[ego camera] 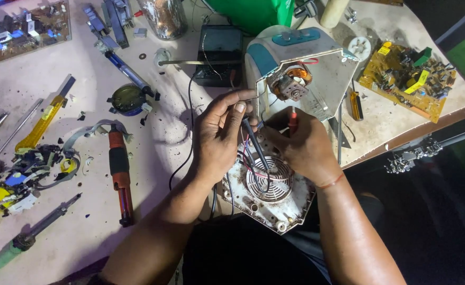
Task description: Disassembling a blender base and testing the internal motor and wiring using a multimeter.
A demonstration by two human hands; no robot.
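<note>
1. Left hand (219,134): grip pinched together on the black probe (253,145), thumb and forefinger high on its thin shaft. The tip angles down past my fingers toward the round vent grille (267,177).

2. Right hand (301,145): grip clamped on the red probe (292,120). Only its top shows above my knuckles; where the tip lands is hidden under the hand.

3. Both probes look like light, stiff plastic rods. I judge they would be slippery if held lower, so a pinch on the upper shaft gives the best control.

4. The opened appliance (296,68) sits straight beyond both grips, its far end on the counter (153,132) and its near end toward my lap. White plastic shell with teal trim, hard and smooth. The baseplate under my hands is stained and rust-speckled.

5. Just above my right grip: a small motor (290,84) with copper winding. It looks fragile, as do the thin red and black wires beneath my fingers.

6. Left of my left grip: a red-handled screwdriver (119,169) lies flat. Right of the shell: a yellow circuit board (406,79), brittle-looking, best taken by the edges.
</note>
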